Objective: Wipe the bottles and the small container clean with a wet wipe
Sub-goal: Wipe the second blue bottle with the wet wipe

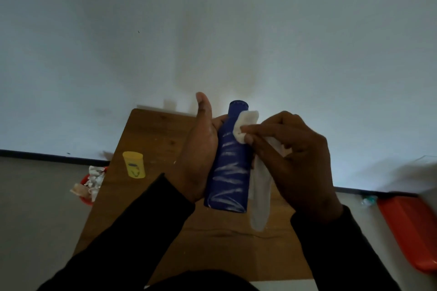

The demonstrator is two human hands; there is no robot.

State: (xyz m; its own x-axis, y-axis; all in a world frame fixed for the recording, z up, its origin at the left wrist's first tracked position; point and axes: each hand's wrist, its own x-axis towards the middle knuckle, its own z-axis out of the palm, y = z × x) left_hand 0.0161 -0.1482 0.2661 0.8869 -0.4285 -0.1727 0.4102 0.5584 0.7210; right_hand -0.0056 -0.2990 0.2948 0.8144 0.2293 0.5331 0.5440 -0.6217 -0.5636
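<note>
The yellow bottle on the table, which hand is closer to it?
Left. The left hand holds the blue bottle just to the right of the yellow bottle. The right hand, pinching the wet wipe, is beyond the blue bottle, farther away.

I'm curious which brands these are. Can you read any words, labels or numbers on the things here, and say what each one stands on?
No text here can be read.
Blue bottle: only white smears along its side, no lettering legible.
Yellow container: a small label with a dark band, too blurred to read.
Wet wipe: plain white, no print visible.
</note>
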